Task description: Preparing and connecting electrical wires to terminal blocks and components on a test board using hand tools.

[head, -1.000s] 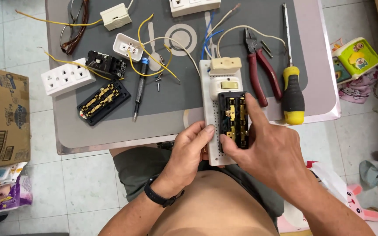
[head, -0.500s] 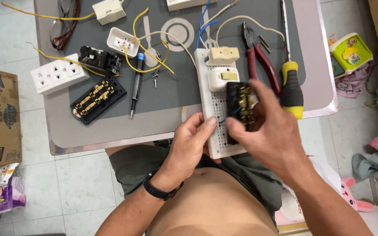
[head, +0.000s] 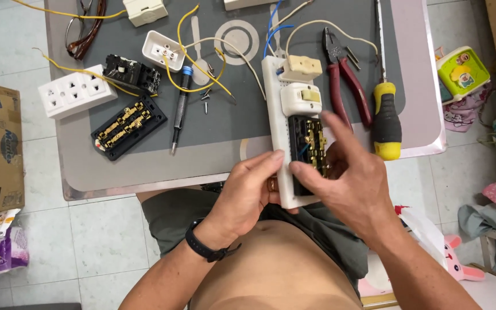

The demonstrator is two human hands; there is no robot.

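Both hands are kept busy on the white power strip (head: 279, 143), which is propped over the near edge of the grey counter (head: 144, 166). Its lower left edge is gripped by the left hand (head: 248, 192), while the black socket insert (head: 308, 146) with brass contacts is pinched by the right hand (head: 351, 183), fingers curled round it. Red pliers (head: 348, 86) and a yellow-handled screwdriver (head: 387, 117) are parked just beside it.

A long white socket board (head: 278, 123) lies lengthwise off the table edge, its near end clasped by both hands. A black, brass-contact socket block (head: 308, 150) sits under the right fingers.
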